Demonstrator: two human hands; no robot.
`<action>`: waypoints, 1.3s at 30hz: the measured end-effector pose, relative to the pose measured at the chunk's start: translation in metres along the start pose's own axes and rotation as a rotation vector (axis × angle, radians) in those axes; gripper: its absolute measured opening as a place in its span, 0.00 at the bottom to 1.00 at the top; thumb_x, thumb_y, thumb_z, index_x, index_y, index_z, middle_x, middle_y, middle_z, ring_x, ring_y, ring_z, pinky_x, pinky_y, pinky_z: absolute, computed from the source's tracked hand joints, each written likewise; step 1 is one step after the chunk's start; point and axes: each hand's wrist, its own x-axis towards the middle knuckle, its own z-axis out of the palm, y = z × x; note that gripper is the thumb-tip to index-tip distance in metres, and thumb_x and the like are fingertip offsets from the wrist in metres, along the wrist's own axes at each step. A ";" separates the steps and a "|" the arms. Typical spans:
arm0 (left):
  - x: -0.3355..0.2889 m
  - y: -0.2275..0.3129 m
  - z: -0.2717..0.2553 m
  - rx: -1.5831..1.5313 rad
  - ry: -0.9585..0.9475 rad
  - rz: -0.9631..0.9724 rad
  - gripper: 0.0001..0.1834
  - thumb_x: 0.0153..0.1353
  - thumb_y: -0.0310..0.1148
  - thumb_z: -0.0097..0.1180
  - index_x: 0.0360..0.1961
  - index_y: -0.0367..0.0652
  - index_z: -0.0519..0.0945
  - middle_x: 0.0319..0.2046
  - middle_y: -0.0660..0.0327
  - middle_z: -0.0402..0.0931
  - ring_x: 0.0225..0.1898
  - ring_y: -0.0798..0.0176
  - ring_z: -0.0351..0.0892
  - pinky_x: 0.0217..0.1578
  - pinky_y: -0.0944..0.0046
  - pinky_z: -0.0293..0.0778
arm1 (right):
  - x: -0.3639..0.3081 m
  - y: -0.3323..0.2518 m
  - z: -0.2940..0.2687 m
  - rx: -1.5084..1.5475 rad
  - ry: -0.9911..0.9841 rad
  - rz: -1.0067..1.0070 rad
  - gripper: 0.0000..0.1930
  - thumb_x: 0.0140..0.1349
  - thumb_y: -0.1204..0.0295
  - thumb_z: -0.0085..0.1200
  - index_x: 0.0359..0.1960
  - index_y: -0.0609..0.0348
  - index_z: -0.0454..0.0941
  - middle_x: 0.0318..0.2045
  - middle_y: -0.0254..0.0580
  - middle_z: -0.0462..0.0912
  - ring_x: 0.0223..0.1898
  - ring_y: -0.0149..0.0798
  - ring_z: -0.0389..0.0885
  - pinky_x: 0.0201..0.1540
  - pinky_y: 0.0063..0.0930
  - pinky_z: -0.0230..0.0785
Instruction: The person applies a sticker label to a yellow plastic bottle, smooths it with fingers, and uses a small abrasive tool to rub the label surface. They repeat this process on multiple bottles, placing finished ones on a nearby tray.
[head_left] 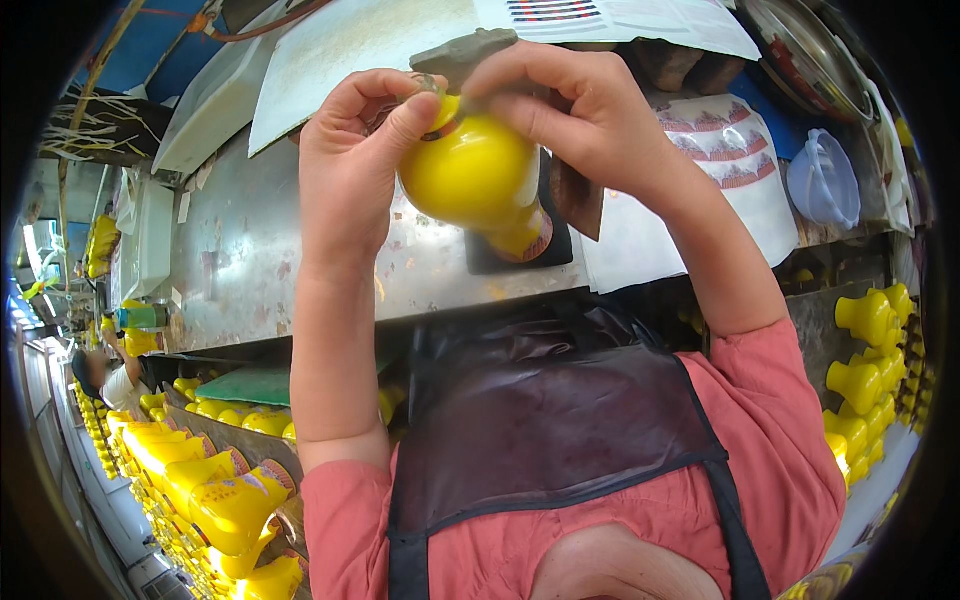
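One glossy yellow vase (475, 170) was positioned at the near middle of the metal workbench (240, 250), with its narrow end between the hands and its banded flared end by one dark pad (490, 258); contact with the pad could not be confirmed. One grey lump (465, 55) was located beyond the hands, and one brown wedge-shaped block (578, 200) was placed just beside the vase, on the right. One lilac plastic basket (823, 180) and one round metal tray (810, 50) were placed farther right. Similar yellow vases were racked at the left (235, 505) and at the right (865, 320), in quantities too great to be counted.

Two hands were presented at the narrow end. The thumb and forefinger of the left hand (365, 130) were drawn nearly together, with a small translucent piece (428, 82) at their tips; whether the vase was also gripped could not be determined. The right hand (560, 100) was partly curled, its fingertips blurred beside the neck; whether anything was clamped there could not be determined.

Three red-and-blue patterned bands were carried by the white decal sheet (735, 205). Dark stripes were printed on a second sheet (640, 22) at the far edge. A patterned band was also borne by the vase's flared end. No legible writing could be made out.
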 end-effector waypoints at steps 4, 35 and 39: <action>-0.001 -0.004 -0.002 -0.007 -0.038 0.011 0.08 0.64 0.24 0.67 0.42 0.36 0.83 0.44 0.58 0.84 0.40 0.68 0.83 0.48 0.69 0.79 | 0.012 0.012 0.002 0.169 -0.091 0.125 0.09 0.71 0.76 0.55 0.49 0.62 0.82 0.37 0.32 0.84 0.39 0.24 0.81 0.45 0.20 0.74; -0.047 0.033 0.012 1.069 0.088 0.567 0.08 0.59 0.36 0.65 0.29 0.44 0.81 0.40 0.59 0.78 0.46 0.50 0.76 0.51 0.51 0.68 | -0.022 -0.060 -0.003 0.328 -0.173 0.447 0.23 0.62 0.80 0.53 0.60 0.66 0.72 0.50 0.38 0.77 0.26 0.17 0.71 0.28 0.13 0.62; -0.067 0.034 -0.002 1.042 0.194 0.501 0.08 0.60 0.34 0.64 0.29 0.42 0.81 0.39 0.58 0.79 0.45 0.49 0.76 0.49 0.51 0.69 | -0.039 -0.067 0.009 0.242 -0.217 0.213 0.22 0.60 0.84 0.57 0.58 0.64 0.75 0.48 0.39 0.79 0.26 0.17 0.74 0.28 0.13 0.63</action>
